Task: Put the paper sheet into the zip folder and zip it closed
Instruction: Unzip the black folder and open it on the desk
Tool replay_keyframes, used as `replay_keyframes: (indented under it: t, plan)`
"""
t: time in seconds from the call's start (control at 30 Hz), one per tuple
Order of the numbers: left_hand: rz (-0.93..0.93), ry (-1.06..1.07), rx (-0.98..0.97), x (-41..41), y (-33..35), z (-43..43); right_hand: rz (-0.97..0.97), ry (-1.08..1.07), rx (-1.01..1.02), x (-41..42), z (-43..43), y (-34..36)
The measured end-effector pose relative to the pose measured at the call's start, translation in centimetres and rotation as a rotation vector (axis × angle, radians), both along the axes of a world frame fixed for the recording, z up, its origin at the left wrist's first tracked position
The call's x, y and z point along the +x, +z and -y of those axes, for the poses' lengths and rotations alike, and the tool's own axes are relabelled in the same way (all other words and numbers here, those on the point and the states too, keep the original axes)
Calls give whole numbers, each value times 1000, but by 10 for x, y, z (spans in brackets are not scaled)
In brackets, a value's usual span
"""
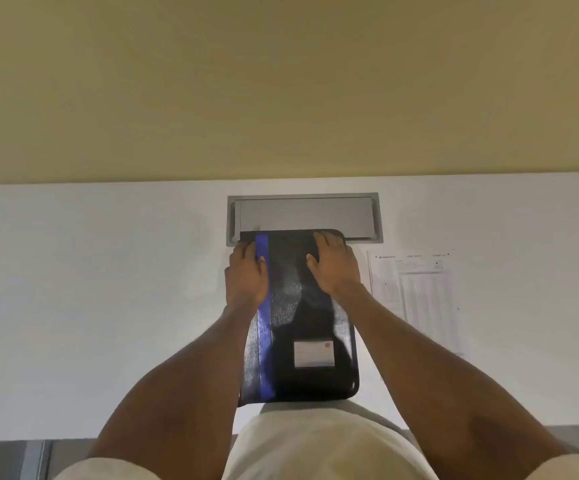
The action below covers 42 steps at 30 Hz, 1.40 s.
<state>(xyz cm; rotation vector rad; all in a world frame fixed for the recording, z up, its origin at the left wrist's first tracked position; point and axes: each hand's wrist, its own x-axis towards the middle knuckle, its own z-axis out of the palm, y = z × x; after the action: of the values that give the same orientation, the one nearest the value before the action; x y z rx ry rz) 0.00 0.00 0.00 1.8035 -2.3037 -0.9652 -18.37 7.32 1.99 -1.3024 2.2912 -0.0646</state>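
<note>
A black zip folder (301, 372) with a blue stripe and a white label lies flat on the white table (108, 306), its long side running away from me. My left hand (246, 275) grips the folder's far left corner at the stripe. My right hand (334, 265) rests flat on the far right part, fingers spread. The paper sheet (416, 296), printed with a table, lies on the table just right of the folder, partly under my right forearm.
A grey cable hatch (305, 213) is set into the table beyond the folder, whose far edge overlaps it. A yellowish wall rises behind the table. The table's near edge runs by my body.
</note>
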Motion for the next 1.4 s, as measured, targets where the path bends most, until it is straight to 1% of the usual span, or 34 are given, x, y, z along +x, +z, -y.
replay_keyframes:
  t: [0.13,0.33,0.5,0.63,0.8,0.9,0.97,1.03,1.13,1.27,1.4]
  plan:
    - [51,25,-9,-7,-7,21,-13,98,-22,1,28,-6]
    - [5,61,60,-22,-12,45,-21,194,-23,8,63,-17]
    - [44,75,86,-29,-13,58,-64,280,-8,15,77,-27]
    - [84,66,106,-28,-17,62,-107,299,2,16,80,-33]
    - [40,58,135,-24,-20,67,-108,305,-17,14,86,-32]
    - [48,46,113,-23,-16,68,-96,325,-27,14,93,-28]
    - [41,47,99,-22,-10,67,-59,349,-51,16,100,-24]
    - [20,48,84,-22,-6,66,23,372,-62,20,111,-19]
    - [-10,46,72,-19,0,62,137,425,-32,24,128,-13]
    - [-33,53,41,-17,7,57,257,455,67,27,144,-8]
    - [-51,78,33,-18,13,54,420,439,176,28,153,-8]
